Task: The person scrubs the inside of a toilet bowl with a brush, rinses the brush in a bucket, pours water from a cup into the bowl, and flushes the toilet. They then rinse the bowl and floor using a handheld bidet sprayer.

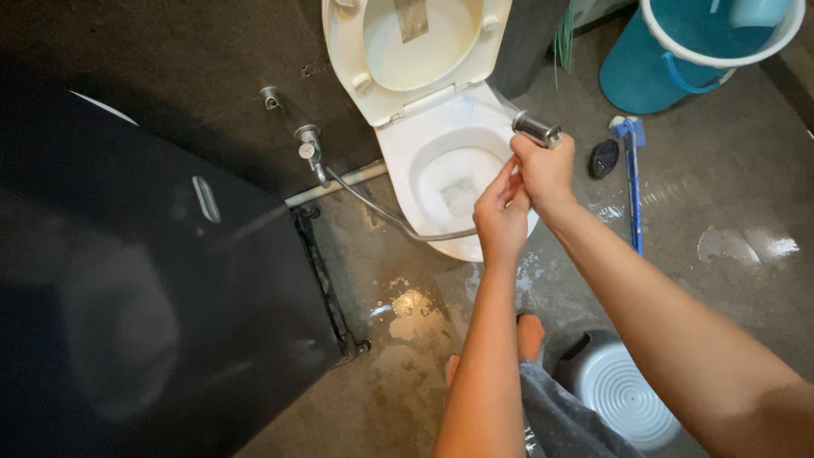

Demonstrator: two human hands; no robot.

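Wet floor (pixel 729 195), toilet (pixel 441 161), bucket (pixel 678 59), brush (pixel 632 170)

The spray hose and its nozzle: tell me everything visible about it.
The spray nozzle is a short, shiny metal head, gripped in the right hand above the toilet bowl, water streaming toward the raised seat. The left hand touches just below it. Its flexible metal hose curves left to a wall valve.

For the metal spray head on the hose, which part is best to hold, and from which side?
Hold the spray head by its handle below the nozzle, coming from below, as the right hand does. The nozzle points away toward the toilet bowl, and the hose trails left.
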